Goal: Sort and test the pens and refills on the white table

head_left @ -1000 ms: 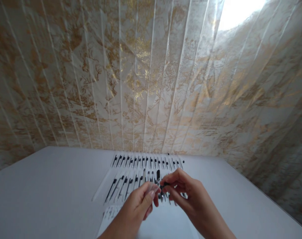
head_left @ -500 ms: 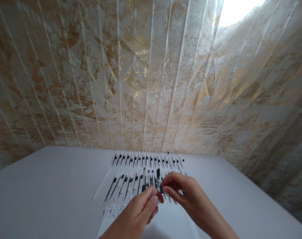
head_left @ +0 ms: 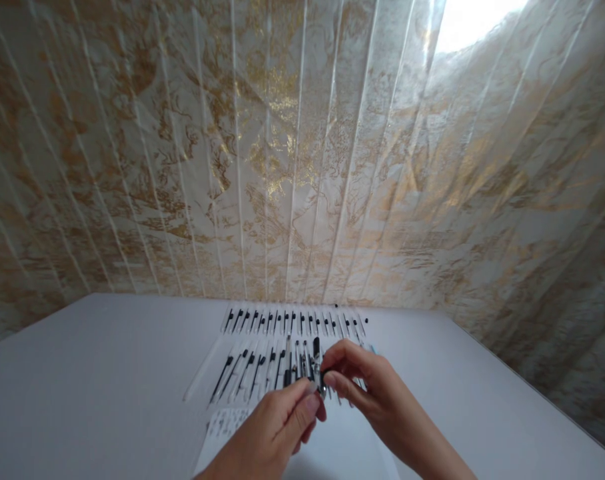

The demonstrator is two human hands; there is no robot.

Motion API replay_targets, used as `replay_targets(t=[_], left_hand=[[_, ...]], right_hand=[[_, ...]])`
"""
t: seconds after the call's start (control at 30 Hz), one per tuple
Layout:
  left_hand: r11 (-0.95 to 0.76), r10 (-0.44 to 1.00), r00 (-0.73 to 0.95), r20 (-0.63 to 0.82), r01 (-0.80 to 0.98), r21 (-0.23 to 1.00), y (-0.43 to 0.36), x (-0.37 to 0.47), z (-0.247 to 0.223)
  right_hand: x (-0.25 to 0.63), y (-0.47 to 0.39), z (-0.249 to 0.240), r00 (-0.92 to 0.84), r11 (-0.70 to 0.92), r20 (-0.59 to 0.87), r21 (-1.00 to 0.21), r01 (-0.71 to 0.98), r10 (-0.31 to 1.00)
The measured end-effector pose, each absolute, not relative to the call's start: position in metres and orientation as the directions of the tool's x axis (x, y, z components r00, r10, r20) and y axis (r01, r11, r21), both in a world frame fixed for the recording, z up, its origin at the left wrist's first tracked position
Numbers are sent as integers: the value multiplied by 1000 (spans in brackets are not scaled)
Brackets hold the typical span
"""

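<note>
My left hand [head_left: 290,413] is closed, thumb against the curled fingers, around something small and shiny that is mostly hidden. Just to its right, my right hand [head_left: 360,377] pinches a small black pen part [head_left: 325,376] between thumb and fingertips. The two hands nearly touch at this point. Behind them lies a near row of pens, some with clear barrels, such as a black-ended pen [head_left: 231,377] at the left. A thick black cap [head_left: 316,347] stands out just beyond my fingertips.
A far row of clear pen barrels with black pieces [head_left: 262,323] runs along the back of the white table [head_left: 107,373]. A sheet with handwriting [head_left: 225,423] lies under my forearms. A gold-patterned curtain [head_left: 282,167] hangs behind the table.
My right hand has moved slightly left and closer to my left hand. The dark, shiny piece between my fingertips shows more clearly now.
</note>
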State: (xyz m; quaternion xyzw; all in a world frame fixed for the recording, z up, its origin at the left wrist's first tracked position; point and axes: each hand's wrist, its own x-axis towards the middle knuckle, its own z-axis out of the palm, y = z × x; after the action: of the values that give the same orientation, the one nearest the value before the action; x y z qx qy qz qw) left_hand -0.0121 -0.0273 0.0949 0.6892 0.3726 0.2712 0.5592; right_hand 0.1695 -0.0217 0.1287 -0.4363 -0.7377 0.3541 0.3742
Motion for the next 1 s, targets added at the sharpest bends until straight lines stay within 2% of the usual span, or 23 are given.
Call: replay_targets(t=[0.17, 0.37, 0.47, 0.6, 0.8, 0.9, 1.0], left_hand=[[-135, 805, 592, -21, 219, 966, -27, -13, 100], [-153, 829, 559, 13, 203, 967, -29, -12, 96], [-198, 839, 544, 11, 287, 937, -29, -13, 97], [-319, 833, 552, 43, 416, 852, -28, -15, 103], [-417, 801, 590, 99, 432, 800, -26, -15, 100], [-411, 805, 584, 105, 423, 807, -26, -16, 99], [-399, 814, 567, 124, 392, 829, -26, -16, 98]], right_hand=[[169, -20, 131, -387, 270, 167, -935, 229, 907], [168, -21, 132, -412, 246, 131, -939, 239, 902], [168, -23, 132, -396, 328, 175, -872, 362, 901], [168, -27, 133, -402, 424, 214, -711, 561, 890], [165, -27, 130, -472, 494, 188, -523, 694, 861], [162, -26, 128, -468, 498, 192, -486, 718, 863], [161, -27, 127, -472, 510, 216, -519, 686, 855]])
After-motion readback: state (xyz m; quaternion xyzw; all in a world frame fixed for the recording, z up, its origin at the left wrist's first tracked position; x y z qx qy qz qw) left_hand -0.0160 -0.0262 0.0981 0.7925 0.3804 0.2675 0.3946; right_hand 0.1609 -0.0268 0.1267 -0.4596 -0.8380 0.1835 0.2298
